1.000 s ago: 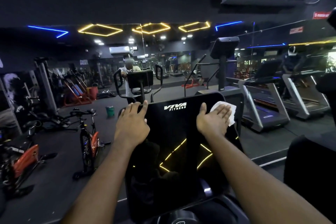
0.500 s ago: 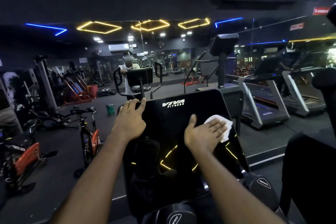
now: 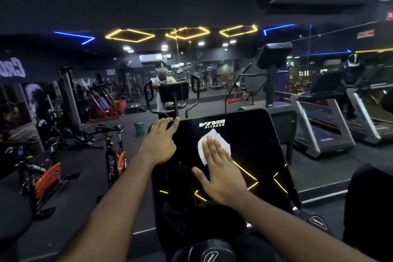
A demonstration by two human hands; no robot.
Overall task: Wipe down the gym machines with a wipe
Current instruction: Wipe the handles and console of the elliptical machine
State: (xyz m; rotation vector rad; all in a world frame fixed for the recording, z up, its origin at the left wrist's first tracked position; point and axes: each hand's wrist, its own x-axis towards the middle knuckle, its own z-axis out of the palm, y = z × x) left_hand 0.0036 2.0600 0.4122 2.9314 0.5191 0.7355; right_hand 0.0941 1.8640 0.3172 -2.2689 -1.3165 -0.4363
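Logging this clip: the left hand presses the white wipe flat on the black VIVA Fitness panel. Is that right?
Not quite. The right hand, fingers straight, presses the white wipe flat on the black VIVA Fitness panel. The left hand only rests at the panel's top left corner. The head view shows this.

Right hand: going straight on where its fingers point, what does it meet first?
Flat on the wipe, the right hand would probably first cross the VIVA FITNESS logo high on the console panel.
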